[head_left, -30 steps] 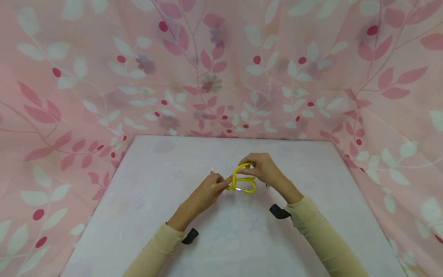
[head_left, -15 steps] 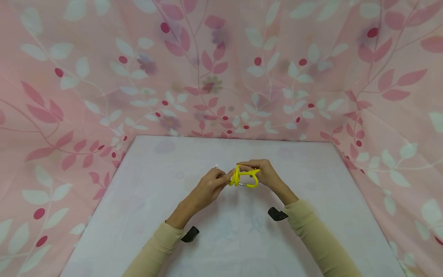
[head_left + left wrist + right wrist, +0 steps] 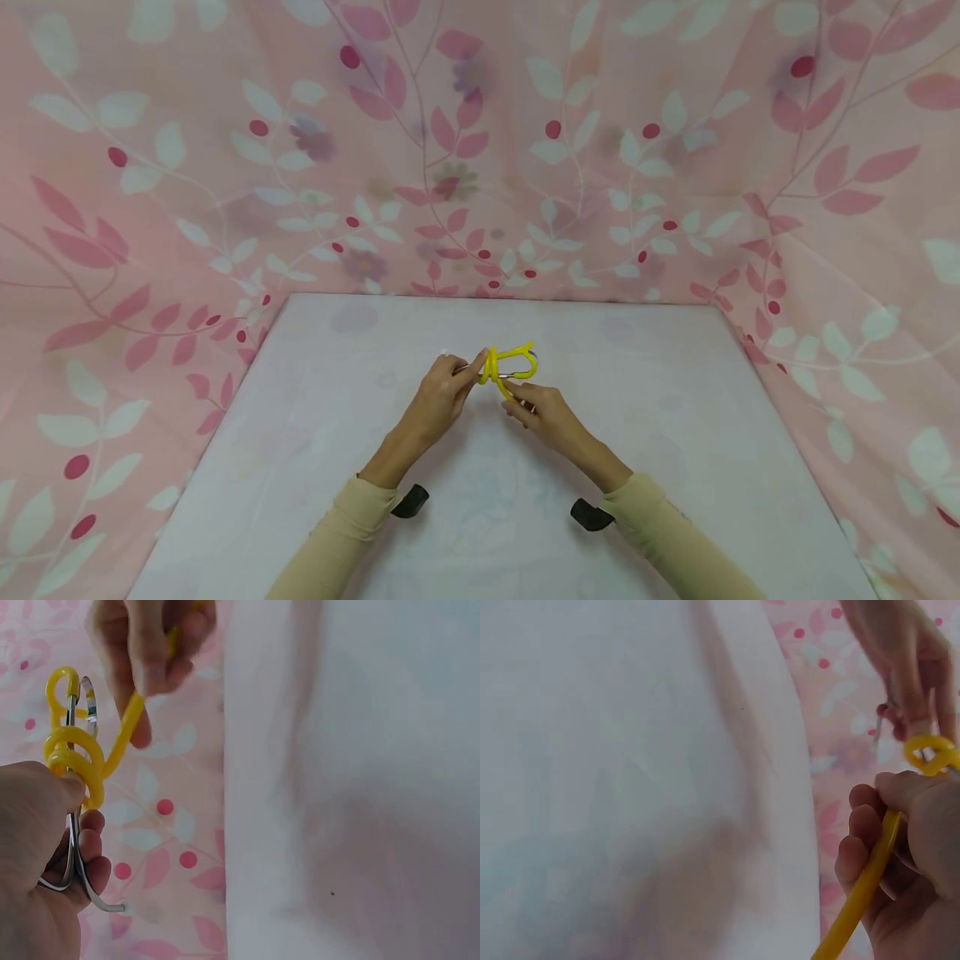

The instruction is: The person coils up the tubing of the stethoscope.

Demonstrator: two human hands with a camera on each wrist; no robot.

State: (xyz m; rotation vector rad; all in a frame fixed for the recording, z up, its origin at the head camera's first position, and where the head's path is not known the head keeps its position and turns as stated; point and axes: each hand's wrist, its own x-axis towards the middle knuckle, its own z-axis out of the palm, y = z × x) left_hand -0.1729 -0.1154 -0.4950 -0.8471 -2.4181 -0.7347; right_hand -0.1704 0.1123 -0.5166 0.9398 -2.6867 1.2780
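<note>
Smooth yellow tubing (image 3: 75, 739) is wound in turns round a metal double hook (image 3: 91, 889). My left hand (image 3: 438, 396) grips the hook's shank, its thumb pressed beside the coils. The hook's curved prongs stick out past the palm in the left wrist view. At the other end stand a yellow loop (image 3: 532, 360) and a thin metal ring (image 3: 91, 705). My right hand (image 3: 551, 415), just on the near side of the coils, pinches the loose length of tubing (image 3: 862, 892). That length runs from the coils through the right fingers. The hands hold everything above the table.
A white covered table (image 3: 495, 533) lies under both hands. Pink leaf-patterned cloth (image 3: 480, 167) hangs behind and at both sides. A black wrist device (image 3: 411, 502) shows at the left cuff and another (image 3: 592, 515) at the right cuff.
My right hand has swung from above the hook, past its far end, down to the near side, carrying the loose tubing round. The coils now sit tighter; the left hand has shifted slightly left and away.
</note>
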